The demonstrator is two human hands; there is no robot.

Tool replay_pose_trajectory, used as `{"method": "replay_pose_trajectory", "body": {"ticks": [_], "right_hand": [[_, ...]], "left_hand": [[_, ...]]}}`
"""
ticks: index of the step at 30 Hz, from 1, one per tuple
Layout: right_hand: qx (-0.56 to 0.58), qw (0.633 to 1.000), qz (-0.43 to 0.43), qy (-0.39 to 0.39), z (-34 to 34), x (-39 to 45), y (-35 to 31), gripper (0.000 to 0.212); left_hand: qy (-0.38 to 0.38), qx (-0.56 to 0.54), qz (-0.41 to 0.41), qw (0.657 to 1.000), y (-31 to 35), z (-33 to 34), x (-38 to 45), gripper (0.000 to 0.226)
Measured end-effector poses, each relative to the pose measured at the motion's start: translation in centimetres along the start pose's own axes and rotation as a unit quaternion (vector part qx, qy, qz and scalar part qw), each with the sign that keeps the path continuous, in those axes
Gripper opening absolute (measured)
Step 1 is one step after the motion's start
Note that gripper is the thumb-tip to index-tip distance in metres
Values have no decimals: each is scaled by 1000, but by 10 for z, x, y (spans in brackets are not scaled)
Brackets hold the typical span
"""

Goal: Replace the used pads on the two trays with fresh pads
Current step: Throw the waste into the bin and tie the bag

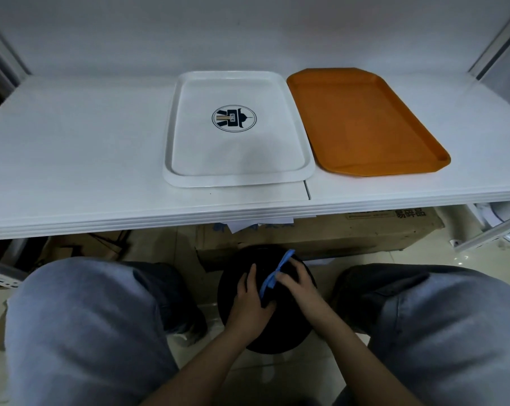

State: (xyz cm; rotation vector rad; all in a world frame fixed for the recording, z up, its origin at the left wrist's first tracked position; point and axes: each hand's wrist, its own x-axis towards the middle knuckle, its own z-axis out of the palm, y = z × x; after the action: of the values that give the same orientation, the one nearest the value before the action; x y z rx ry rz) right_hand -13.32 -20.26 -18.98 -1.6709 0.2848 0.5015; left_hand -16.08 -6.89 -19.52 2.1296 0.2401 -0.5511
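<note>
A white tray (171, 136) with a round dark logo lies on the white table, with no pad on it. Touching its right side is an orange tray (365, 121), also bare. Below the table edge, between my knees, stands a black bin with a black bag (236, 276). Both hands are over it. My left hand (249, 300) grips the black bag material on the bin's left. My right hand (296, 284) pinches a blue drawstring strip (273, 276) that runs up over the bag. No pads are visible.
The white table (72, 148) extends left of the trays. A cardboard box (350, 230) with paper scraps sits under the table behind the bin. My knees in grey trousers (86, 317) flank the bin. A metal frame (482, 232) lies on the floor right.
</note>
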Motion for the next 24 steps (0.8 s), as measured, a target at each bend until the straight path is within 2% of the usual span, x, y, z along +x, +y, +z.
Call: {"method": "replay_pose_trajectory", "body": {"ticks": [1, 2, 3, 8, 13, 16, 18, 19, 20, 22, 23, 24], "right_hand": [[-27, 1000, 9, -13, 4, 2, 6, 89], [-47, 999, 12, -21, 8, 4, 9, 101], [-63, 998, 10, -19, 12, 5, 12, 103], [-79, 996, -16, 34, 21, 19, 24, 61], [-78, 996, -10, 42, 32, 23, 30, 46], [-73, 997, 3, 16, 35, 25, 39, 36], [-109, 994, 11, 1, 37, 24, 45, 38], [-178, 984, 15, 4, 36, 22, 47, 43], [-285, 958, 22, 9, 34, 21, 48, 49], [-516, 856, 6, 27, 30, 16, 46, 58], [-578, 816, -10, 23, 29, 14, 43, 59], [-595, 803, -8, 14, 29, 13, 42, 58]], "left_hand": [[-10, -21, -2, 1000, 1, 1, 2, 85], [-18, -31, -4, 999, 1, 1, 3, 86], [-25, -32, -6, 999, 1, 1, 4, 86], [-67, 5, -14, 998, -4, -3, 13, 91], [-79, 11, -35, 996, -10, -2, 14, 99], [-87, 38, -37, 995, -15, 1, 14, 90], [-88, 43, -35, 995, -18, 3, 17, 81], [-91, 35, -34, 995, -19, 4, 18, 78], [-92, 24, -35, 995, -20, 5, 19, 76], [-93, 5, -44, 995, -22, 6, 21, 75], [-96, 2, -44, 994, -23, 7, 22, 75], [-99, 3, -40, 994, -24, 7, 22, 75]]}}
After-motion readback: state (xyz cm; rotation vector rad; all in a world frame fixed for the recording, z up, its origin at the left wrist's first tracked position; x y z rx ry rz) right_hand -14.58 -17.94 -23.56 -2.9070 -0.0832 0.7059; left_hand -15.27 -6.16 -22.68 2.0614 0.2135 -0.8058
